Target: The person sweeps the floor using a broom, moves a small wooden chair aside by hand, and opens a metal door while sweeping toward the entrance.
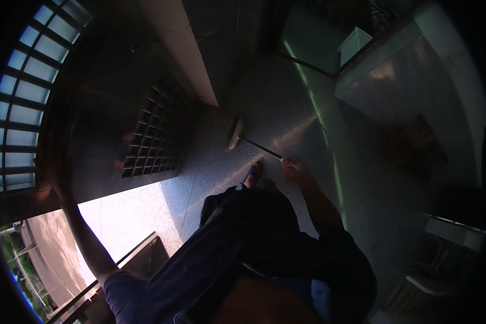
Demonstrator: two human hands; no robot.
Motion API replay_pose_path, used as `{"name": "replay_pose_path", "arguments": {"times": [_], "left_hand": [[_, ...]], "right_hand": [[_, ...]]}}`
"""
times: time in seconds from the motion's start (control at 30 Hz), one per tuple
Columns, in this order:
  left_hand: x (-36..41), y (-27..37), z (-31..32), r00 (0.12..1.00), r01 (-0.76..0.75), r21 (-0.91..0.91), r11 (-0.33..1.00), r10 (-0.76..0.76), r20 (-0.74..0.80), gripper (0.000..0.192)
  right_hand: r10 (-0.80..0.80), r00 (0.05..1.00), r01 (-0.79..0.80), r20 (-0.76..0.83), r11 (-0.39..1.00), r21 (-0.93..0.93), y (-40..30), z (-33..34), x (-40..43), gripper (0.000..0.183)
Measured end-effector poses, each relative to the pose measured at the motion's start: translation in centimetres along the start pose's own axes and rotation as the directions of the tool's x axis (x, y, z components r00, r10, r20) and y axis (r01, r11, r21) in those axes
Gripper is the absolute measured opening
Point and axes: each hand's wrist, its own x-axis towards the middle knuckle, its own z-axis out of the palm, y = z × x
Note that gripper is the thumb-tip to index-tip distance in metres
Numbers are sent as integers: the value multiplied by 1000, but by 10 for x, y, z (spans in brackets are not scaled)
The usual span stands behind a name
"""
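My right hand (pixel 293 168) is closed around the handle of a broom (pixel 261 147). Its pale, long head (pixel 235 134) rests on the speckled floor, ahead of my sandalled foot (pixel 253 172). On the far left, my left arm reaches out to a dark door (pixel 97 121). There my left hand (pixel 54 168) lies against the door near its frosted panes (pixel 22 137); shadow hides how the fingers are set.
Bright daylight enters through the doorway (pixel 117 218) at lower left, with a road (pixel 50 251) outside. A barred grille (pixel 156 139) fills the lower door. At right stand a pale counter-like block (pixel 393 77) and a brown object (pixel 413 146). A stool-like item (pixel 433 279) is at lower right.
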Motion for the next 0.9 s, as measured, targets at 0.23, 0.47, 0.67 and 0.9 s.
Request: {"name": "replay_pose_path", "arguments": {"times": [0.23, 0.47, 0.67, 0.9], "left_hand": [[-21, 87, 54, 897, 159, -555, 816, -355, -265, 36], [-81, 312, 48, 862, 443, -880, 174, 186, 471, 28], [-236, 465, 53, 851, 421, -906, -28, 356, 385, 26], [-142, 397, 13, 326, 596, -733, 326, 737, 592, 21]], "right_hand": [[-481, 877, 258, -5, 480, -839, -49, -87, -150, 19], [-461, 875, 451, -148, 887, -98, 0, -14, -114, 19], [-361, 932, 347, -12, 904, -249, 27, 78, -44, 21], [-415, 910, 344, 13, 736, -583, -16, 92, 69, 6]]}}
